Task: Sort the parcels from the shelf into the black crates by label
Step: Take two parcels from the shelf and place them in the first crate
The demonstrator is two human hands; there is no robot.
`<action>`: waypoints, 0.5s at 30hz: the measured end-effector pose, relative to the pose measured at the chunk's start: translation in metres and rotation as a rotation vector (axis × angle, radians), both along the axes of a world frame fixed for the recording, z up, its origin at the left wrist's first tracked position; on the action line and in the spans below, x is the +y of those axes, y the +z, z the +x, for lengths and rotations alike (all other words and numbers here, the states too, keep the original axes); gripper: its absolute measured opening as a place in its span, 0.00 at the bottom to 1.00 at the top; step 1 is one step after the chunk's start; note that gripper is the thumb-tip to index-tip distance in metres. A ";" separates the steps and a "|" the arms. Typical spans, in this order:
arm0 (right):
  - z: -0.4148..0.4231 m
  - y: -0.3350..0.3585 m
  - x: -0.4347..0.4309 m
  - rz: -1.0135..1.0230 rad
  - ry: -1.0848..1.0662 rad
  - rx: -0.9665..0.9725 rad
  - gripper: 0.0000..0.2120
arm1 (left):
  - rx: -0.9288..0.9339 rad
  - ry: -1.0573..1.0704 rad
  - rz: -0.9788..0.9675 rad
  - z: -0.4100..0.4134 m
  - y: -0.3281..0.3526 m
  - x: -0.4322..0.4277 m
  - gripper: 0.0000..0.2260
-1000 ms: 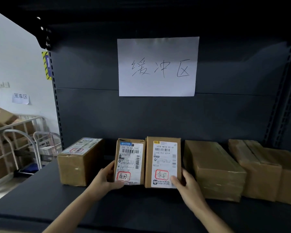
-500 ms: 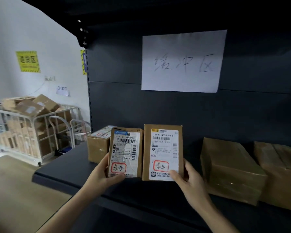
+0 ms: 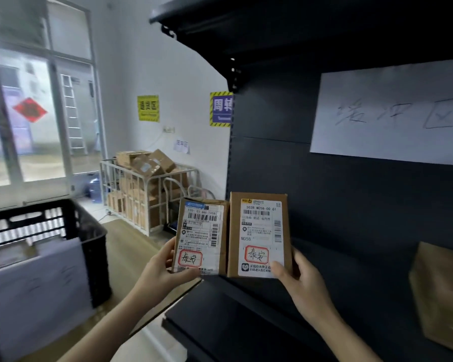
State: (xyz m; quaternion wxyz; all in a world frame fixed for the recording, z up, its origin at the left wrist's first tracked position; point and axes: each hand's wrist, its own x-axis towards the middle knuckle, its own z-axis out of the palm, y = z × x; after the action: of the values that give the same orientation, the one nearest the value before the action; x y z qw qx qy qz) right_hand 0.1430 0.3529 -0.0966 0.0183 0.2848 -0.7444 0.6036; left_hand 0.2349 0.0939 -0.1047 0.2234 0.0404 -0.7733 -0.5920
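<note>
Brown cardboard, two small parcels, both lifted off the shelf (image 3: 246,322) and held upright side by side over its front left corner, printed labels facing the camera. Left hand (image 3: 162,270) holds the left parcel (image 3: 200,236) by its lower left corner: grip pinching, thumb across the bottom of the label, fingers hidden behind the box. Right hand (image 3: 302,283) holds the right parcel (image 3: 259,235) by its lower right corner, grip likewise pinching, thumb on the label's lower edge. Inner edges of the two boxes touch or nearly so; cannot tell which. Left one leans slightly. Each label carries a red-outlined box with handwriting inside. Black crate (image 3: 96,244) stands on the floor to the left, a white sheet (image 3: 37,288) on its front. Another brown parcel (image 3: 439,296) sits on the shelf, far right. White handwritten notice (image 3: 387,121) on the shelf's back panel. Wire cage (image 3: 147,194) heaped with cartons against the far wall.
</note>
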 end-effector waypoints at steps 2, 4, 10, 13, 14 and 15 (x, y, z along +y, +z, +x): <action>0.008 0.000 -0.028 -0.003 0.036 -0.003 0.18 | -0.005 0.038 -0.008 0.019 0.000 -0.023 0.37; 0.019 -0.001 -0.057 -0.003 0.071 -0.009 0.16 | -0.015 0.072 -0.008 0.039 0.001 -0.049 0.36; 0.055 -0.003 -0.151 -0.013 0.176 -0.014 0.12 | -0.036 0.169 -0.004 0.103 0.001 -0.128 0.36; 0.076 -0.005 -0.197 -0.007 0.223 -0.015 0.12 | -0.039 0.231 -0.005 0.135 -0.001 -0.167 0.36; 0.081 -0.006 -0.207 -0.005 0.227 -0.018 0.12 | -0.037 0.242 -0.014 0.142 -0.001 -0.175 0.35; 0.086 -0.007 -0.217 0.001 0.230 -0.016 0.12 | -0.039 0.254 -0.019 0.149 -0.001 -0.183 0.35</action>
State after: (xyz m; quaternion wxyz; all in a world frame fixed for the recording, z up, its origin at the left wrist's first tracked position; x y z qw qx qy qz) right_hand 0.2292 0.1360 -0.1041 -0.0571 0.3636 -0.7072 0.6036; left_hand 0.3841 -0.0892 -0.1054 0.2820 0.1473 -0.7718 -0.5506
